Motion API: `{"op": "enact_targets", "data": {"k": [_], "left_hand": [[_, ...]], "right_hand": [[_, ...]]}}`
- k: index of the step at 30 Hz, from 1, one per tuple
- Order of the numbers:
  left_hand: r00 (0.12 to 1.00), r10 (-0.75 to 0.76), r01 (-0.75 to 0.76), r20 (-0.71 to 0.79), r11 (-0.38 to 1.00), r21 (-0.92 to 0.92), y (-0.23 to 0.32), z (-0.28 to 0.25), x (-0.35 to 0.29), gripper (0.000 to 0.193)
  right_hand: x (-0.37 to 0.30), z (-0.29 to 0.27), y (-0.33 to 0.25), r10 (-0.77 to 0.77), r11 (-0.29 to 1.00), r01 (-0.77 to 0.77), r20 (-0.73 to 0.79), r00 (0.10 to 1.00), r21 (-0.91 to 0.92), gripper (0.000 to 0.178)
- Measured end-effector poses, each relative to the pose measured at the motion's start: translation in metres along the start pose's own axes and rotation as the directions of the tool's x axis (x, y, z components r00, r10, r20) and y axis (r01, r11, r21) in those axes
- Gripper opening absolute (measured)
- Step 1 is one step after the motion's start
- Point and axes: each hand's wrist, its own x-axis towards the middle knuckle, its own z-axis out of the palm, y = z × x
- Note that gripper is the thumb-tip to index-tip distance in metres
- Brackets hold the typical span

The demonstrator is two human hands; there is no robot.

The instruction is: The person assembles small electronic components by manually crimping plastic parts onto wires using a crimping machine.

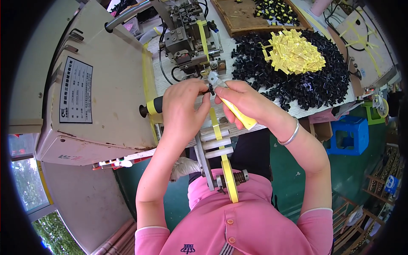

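2 hands at upper ctr of frame, over near edge of tabletop [226,46]. R hand [243,101]: clamped on tool [241,114], fingers wrapped round yellow handle. Tool's long axis runs diag., metal head up-left, handle end down-right. L hand [185,104]: thumb + index curved toward each other by a small black part [211,88]; can't tell if pinched on it, contact too small to see.

Key relation: black part sits btwn the 2 hands, at L fingertips & just below tool head; L hand nearer, tool comes in from right. Can't tell if head touches part.

Machine [178,42] just above hands, top ctr-left. Tape [215,121] runs from roll [230,182], lower ctr, up twd hands. Upper right: black pile [314,93] w/ yellow pile [295,51] on top.
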Motion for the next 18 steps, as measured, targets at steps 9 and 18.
{"op": "enact_targets", "data": {"k": [9, 18], "left_hand": [[0.990, 0.123, -0.129, 0.069, 0.987, 0.092, -0.006, -0.001, -0.002, 0.015], [0.987, 0.145, -0.152, 0.075, 0.983, 0.102, -0.007, -0.002, 0.001, 0.016]], "right_hand": [[0.000, 0.002, 0.005, 0.006, 0.998, -0.006, 0.005, 1.000, 0.068, 0.033], [0.010, -0.008, 0.029, -0.213, 0.933, 0.266, -0.222, 0.951, 0.244, 0.017]]}}
